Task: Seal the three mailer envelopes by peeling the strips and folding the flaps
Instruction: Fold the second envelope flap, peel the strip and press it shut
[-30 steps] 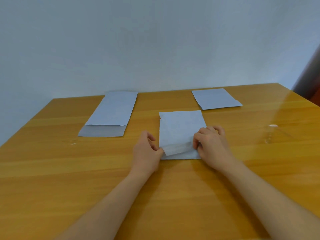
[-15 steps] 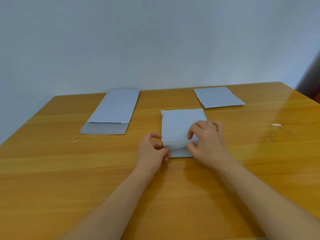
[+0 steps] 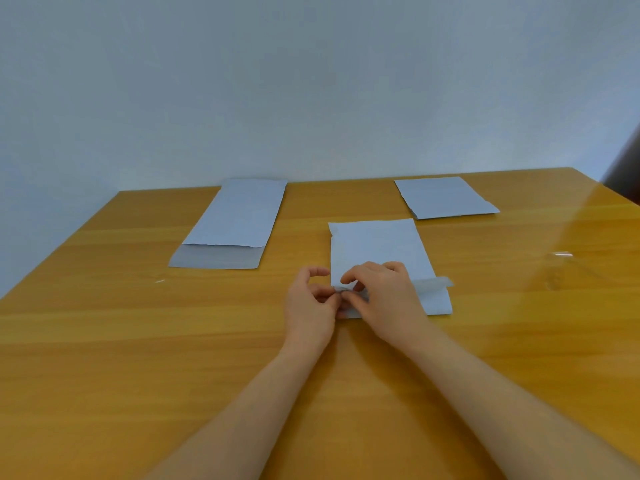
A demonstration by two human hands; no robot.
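A white mailer envelope [image 3: 377, 251] lies in the middle of the wooden table [image 3: 138, 341], its flap end toward me. My left hand [image 3: 310, 303] and my right hand [image 3: 384, 292] meet at the flap's left corner, fingers curled and pinching the thin peel strip [image 3: 434, 284], which runs along the flap and sticks out to the right of my right hand. A second envelope [image 3: 239, 220] with its flap unfolded lies at the back left. A third, shorter envelope [image 3: 445, 197] lies at the back right.
The table's back edge meets a pale wall. A small clear scrap [image 3: 562, 254] glints on the table at the right, and a tiny one [image 3: 159, 280] at the left. A dark object [image 3: 623, 174] stands past the table's right corner.
My right hand has slid left along the flap to meet my left hand at the left corner. The strip's right end now shows beside the envelope.
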